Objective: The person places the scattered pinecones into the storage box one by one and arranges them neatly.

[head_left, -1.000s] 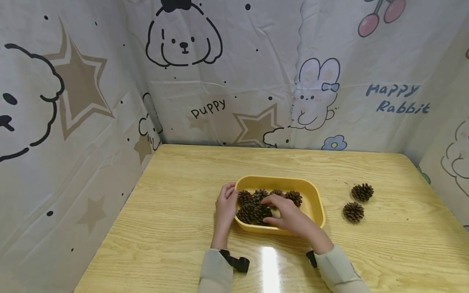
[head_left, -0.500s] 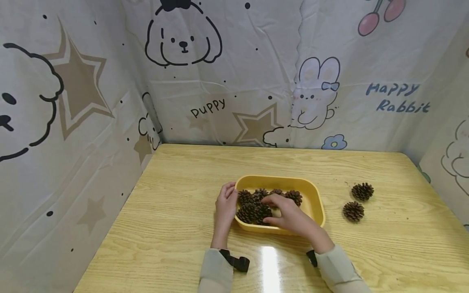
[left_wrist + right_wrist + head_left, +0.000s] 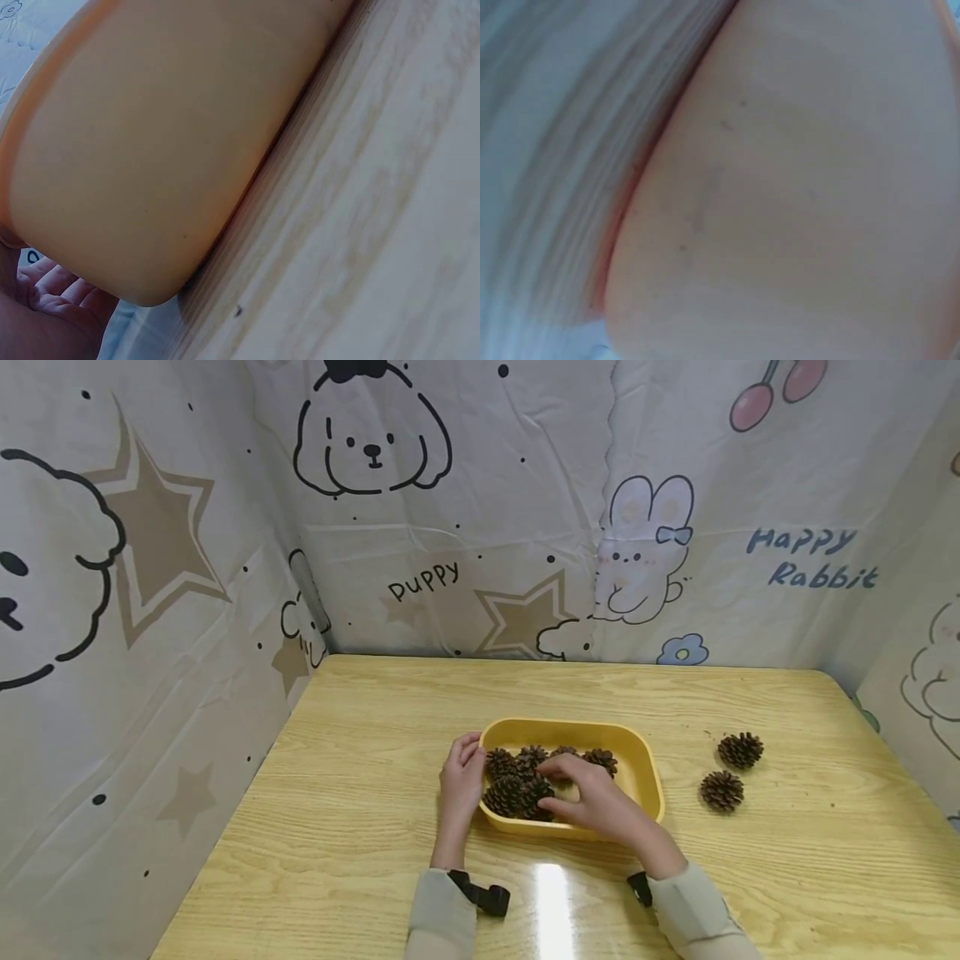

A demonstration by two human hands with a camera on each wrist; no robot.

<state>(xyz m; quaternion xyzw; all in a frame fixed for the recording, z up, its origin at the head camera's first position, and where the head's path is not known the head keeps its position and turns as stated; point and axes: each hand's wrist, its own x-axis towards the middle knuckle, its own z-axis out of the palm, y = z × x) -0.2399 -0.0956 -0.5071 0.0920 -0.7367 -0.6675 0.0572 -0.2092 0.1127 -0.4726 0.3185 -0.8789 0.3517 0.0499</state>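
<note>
A shallow yellow plastic bin [image 3: 641,768] sits on the table, with several brown pine cones [image 3: 504,797] gathered in its left part. My left hand [image 3: 461,783] holds the bin's left end, thumb at the rim and fingers along the outside. The left wrist view shows the bin's outer wall [image 3: 157,165] with part of that hand [image 3: 64,304] at its end. Reaching over the near rim, my right hand [image 3: 592,797] has thumb and fingers around a pine cone [image 3: 535,799] at the front of the group. The right wrist view shows only the bin's side [image 3: 780,195] and some tabletop.
Two more pine cones, one farther back [image 3: 740,750] and one nearer [image 3: 722,791], lie on the wooden table [image 3: 360,760] right of the bin. A printed cloth [image 3: 450,527] hangs behind the table and along both sides.
Both hands stay almost where they were; the right thumb has shifted slightly upward beside the pine cone. The view itself has moved a little.
</note>
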